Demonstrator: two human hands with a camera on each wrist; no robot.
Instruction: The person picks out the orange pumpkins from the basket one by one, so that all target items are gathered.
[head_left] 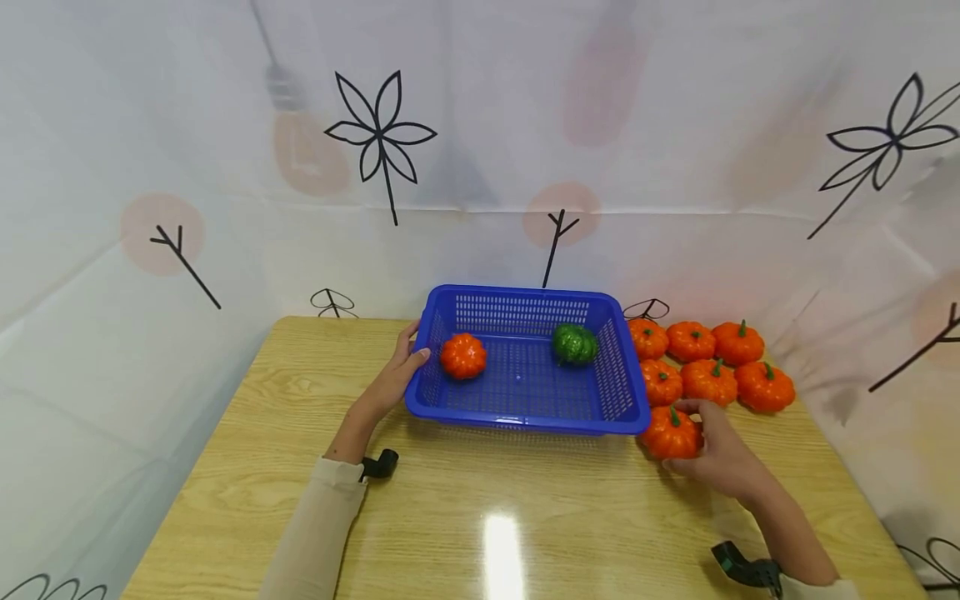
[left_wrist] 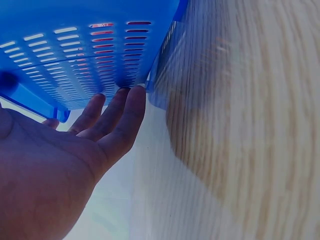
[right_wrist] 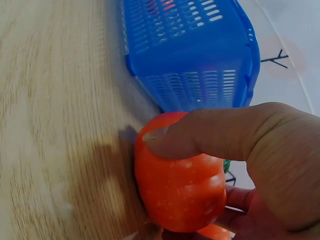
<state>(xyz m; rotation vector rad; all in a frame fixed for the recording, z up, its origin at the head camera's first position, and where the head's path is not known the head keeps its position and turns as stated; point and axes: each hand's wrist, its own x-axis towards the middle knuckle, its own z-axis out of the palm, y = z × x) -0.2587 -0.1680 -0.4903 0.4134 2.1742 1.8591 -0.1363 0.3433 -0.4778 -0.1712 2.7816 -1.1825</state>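
A blue plastic basket (head_left: 517, 425) with slotted walls sits in the middle of the wooden table. Inside it, a small orange-red pumpkin (head_left: 463, 357) lies at the left and a glossy green pumpkin (head_left: 574, 344) at the right. My left hand (head_left: 396, 375) holds the basket's left end, thumb over the rim and fingertips against the outer wall (left_wrist: 65, 45). Beside the basket's front right corner, my right hand (head_left: 716, 450) grips an orange pumpkin (right_wrist: 180, 192) with a green stem, the thumb across its near side and the other fingers partly hidden behind it.
Several more orange pumpkins (head_left: 708, 382) stand in rows right of the basket, close to its wall and to my right hand. A white patterned cloth (head_left: 480, 167) hangs behind the table (head_left: 435, 525) and along both sides.
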